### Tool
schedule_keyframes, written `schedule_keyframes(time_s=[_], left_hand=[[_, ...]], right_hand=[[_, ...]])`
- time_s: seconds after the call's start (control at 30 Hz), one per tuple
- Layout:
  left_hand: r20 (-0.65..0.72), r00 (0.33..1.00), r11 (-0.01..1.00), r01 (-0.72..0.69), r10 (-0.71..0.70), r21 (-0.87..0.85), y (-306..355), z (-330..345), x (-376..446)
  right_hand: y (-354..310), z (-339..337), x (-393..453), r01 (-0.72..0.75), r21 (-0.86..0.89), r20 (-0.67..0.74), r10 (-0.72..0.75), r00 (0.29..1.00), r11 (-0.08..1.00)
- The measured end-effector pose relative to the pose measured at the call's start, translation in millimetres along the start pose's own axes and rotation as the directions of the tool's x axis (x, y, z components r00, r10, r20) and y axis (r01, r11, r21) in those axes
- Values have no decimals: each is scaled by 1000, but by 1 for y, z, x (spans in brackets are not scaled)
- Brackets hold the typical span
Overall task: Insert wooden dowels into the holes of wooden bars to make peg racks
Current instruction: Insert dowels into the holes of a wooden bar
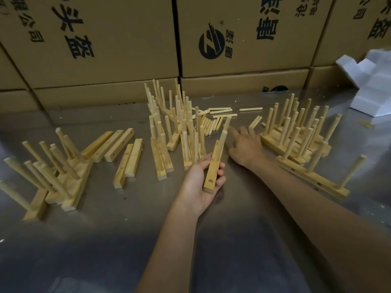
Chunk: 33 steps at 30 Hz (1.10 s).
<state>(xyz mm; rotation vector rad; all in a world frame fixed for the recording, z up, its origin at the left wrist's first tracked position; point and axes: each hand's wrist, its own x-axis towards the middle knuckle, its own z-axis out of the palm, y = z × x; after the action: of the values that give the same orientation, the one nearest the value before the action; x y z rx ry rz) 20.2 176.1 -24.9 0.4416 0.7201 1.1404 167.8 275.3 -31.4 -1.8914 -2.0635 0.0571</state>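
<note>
While my left hand (203,176) is gripping a pale rectangular wooden bar (212,170) around its lower half, tilted up over the grey metal table (211,240), one short round wooden dowel (222,137) is already standing in its far hole. My right hand (243,142) is reaching for the loose pale dowels (211,123) just beyond it, fingers loosely spread, holding nothing. Dowels are looking light, stiff and prone to rolling, so I'm judging a mid-length pinch best. Bar is rigid; holding near the empty hole should steady insertion
</note>
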Motion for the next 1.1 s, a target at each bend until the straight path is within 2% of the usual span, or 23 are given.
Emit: schedule_keyframes(time_s=[0.13, 0.2, 0.37, 0.53, 0.63, 0.7, 0.77, 0.83, 0.9, 1.0, 1.1], left_hand=[[9, 1000, 1000, 4, -4, -5, -1, -2, 3], [15, 1000, 1000, 7, -7, -2, -1, -2, 4], [12, 1000, 1000, 7, -7, 6, -1, -3, 4], [8, 1000, 1000, 0, 0, 18, 1, -3, 3], [3, 1000, 1000, 0, 0, 23, 2, -2, 1], [1, 1000, 1000, -3, 3, 24, 3, -1, -1], [-5, 1000, 1000, -7, 7, 21, 3, 0, -4], [-13, 1000, 1000, -5, 6, 23, 4, 1, -7], [-21, 1000, 1000, -6, 7, 31, 4, 3, -10], [-41, 999, 999, -10, 12, 36, 4, 5, -12], [-41, 999, 999, -18, 19, 36, 5, 6, -15]], right_hand=[[-10, 9, 41, 34, -172, 6, -33, 999, 985], [-11, 12, 48, 46, -163, 2, -46, 999, 986], [-9, 14, 44, 69, -104, -108, -80, 991, 992], [-11, 9, 32, 7, 14, -170, -4, 985, 1000], [-9, 5, 18, -89, 124, -187, 112, 976, 988], [-8, 0, 2, -186, 218, -160, 223, 962, 958], [-9, -4, -20, -236, 200, -120, 263, 957, 951], [-9, -7, -45, -230, 141, -114, 247, 962, 963], [-9, -10, -67, -209, 163, -124, 230, 965, 964], [-7, -17, -94, -170, 330, -105, 215, 971, 929], [-5, -21, -117, -143, 536, -91, 226, 970, 832]])
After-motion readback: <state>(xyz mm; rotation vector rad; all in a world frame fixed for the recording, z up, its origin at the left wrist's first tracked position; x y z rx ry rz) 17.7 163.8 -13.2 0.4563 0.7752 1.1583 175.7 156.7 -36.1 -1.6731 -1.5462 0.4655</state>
